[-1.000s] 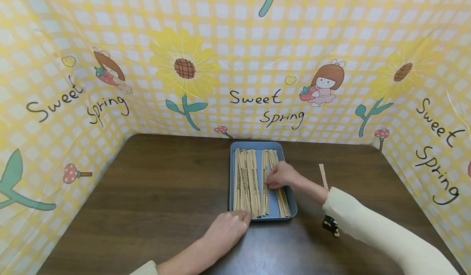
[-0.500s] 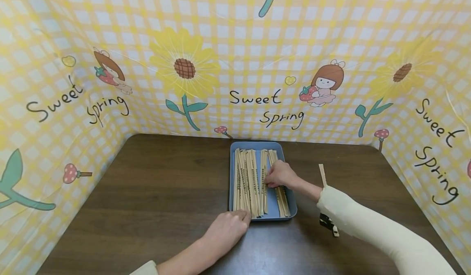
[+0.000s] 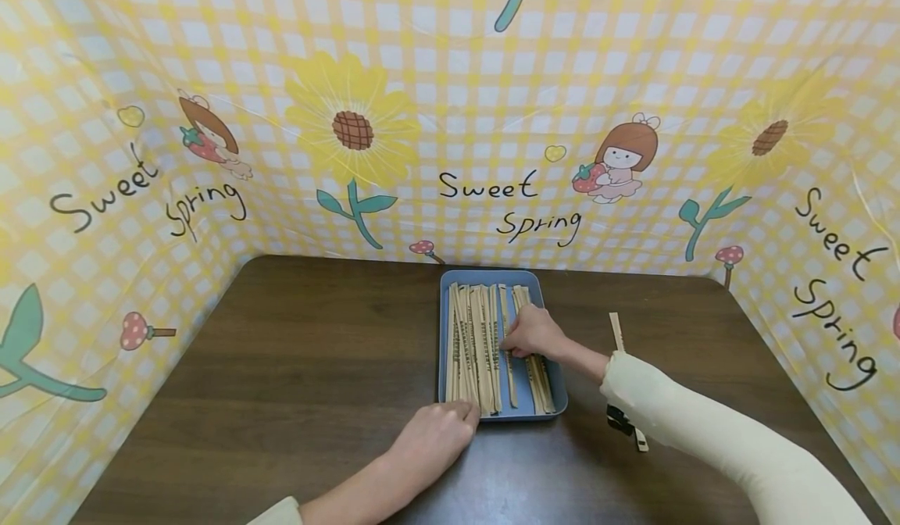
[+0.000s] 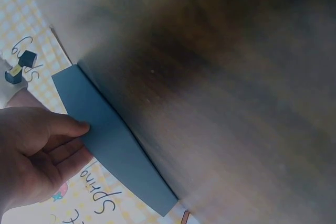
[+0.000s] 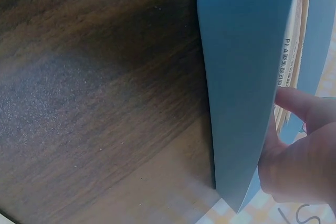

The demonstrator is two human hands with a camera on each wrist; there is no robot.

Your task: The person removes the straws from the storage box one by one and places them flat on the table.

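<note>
A blue tray (image 3: 520,405) holds several slim, paper-wrapped sticks (image 3: 473,345) with printed lettering. Most lie close together on its left side. A single wrapped stick (image 3: 511,380) lies apart towards the middle, and a small group (image 3: 537,384) runs along the right wall. My left hand (image 3: 437,441) grips the tray's near left rim; in the left wrist view its thumb presses the outer wall and the other fingers are behind the rim. My right hand (image 3: 534,332) reaches over the right wall, fingertips down at the middle sticks. Whether they pinch one is hidden.
Another wrapped stick (image 3: 616,330) lies on the brown table (image 3: 316,369) right of the tray, partly covered by my right sleeve (image 3: 675,400). A yellow checked cloth (image 3: 457,119) surrounds the table's back and sides.
My right hand has shifted slightly left, and sticks under its fingertips have slid left against the left-hand group. One stick now shows separately in the middle. My left hand has stayed still.
</note>
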